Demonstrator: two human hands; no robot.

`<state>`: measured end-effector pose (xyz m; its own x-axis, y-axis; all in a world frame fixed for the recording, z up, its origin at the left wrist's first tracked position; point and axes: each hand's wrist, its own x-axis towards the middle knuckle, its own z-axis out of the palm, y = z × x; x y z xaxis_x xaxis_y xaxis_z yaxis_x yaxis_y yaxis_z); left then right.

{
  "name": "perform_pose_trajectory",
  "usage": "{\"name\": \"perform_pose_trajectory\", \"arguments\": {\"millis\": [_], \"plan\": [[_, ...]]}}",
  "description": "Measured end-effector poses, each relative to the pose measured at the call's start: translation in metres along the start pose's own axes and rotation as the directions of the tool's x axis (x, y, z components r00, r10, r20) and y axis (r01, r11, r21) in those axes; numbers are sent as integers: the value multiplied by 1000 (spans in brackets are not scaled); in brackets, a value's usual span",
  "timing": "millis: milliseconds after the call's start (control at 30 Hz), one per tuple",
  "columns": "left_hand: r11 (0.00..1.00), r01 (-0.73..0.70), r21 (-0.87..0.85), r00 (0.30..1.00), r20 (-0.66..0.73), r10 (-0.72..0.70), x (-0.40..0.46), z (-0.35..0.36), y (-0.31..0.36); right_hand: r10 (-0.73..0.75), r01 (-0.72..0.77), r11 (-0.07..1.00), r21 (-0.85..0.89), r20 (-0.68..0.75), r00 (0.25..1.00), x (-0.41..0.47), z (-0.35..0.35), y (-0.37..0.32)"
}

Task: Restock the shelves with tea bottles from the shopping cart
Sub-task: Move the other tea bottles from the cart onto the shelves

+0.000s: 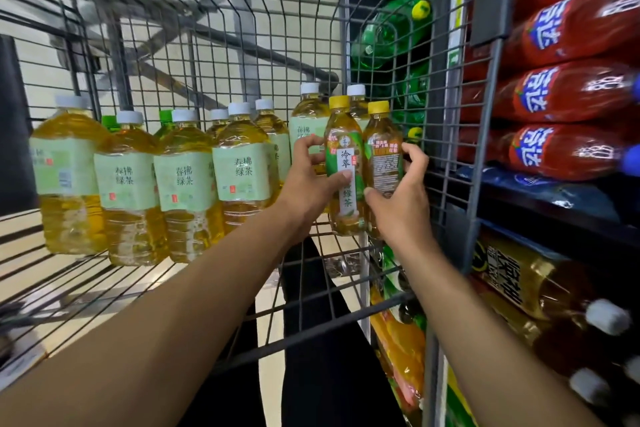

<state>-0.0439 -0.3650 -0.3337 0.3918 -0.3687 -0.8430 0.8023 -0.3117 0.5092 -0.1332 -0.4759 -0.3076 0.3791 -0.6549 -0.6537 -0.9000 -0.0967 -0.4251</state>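
Two bare forearms are reaching into the wire shopping cart [242,45]. The left hand [308,184] is gripping a yellow-capped green tea bottle [344,163], thumb across its label. The right hand [403,198] is grasping a second yellow-capped bottle [382,156] touching the first. White-capped green tea bottles [187,184] are standing in a row to the left.

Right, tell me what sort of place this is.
Most likely a supermarket drinks aisle: a grey wire shopping cart holds white-capped green tea bottles, beside dark shelves stacked with red-labelled drink bottles.
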Motion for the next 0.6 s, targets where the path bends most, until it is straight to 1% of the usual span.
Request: {"name": "perform_pose_trajectory", "arguments": {"millis": [133, 233, 333, 433, 500, 600], "plan": [[997, 13, -74, 999, -30, -15, 7, 3, -2, 43, -41, 993, 113, -17, 999, 1, 5, -3], [996, 37, -79, 998, -44, -41, 6, 2, -3, 74, -71, 993, 96, -22, 997, 5, 6, -6], [995, 59, -75, 998, 18, -58, 6, -5, -3, 66, -67, 994, 88, 10, 998, 6, 1, -6], [998, 48, -40, 996, 78, -45, 7, -13, 0, 86, -89, 990, 107, 35, 996, 8, 2, -3], [999, 35, -38, 995, 95, -32, 6, -18, 4, 118, -131, 976, 172, 84, 989, 7, 2, -1], [998, 7, -68, 992, 123, 1, -3, -30, 12, 103, -172, 910, 378, 196, 975, 0, -5, -5]]}}
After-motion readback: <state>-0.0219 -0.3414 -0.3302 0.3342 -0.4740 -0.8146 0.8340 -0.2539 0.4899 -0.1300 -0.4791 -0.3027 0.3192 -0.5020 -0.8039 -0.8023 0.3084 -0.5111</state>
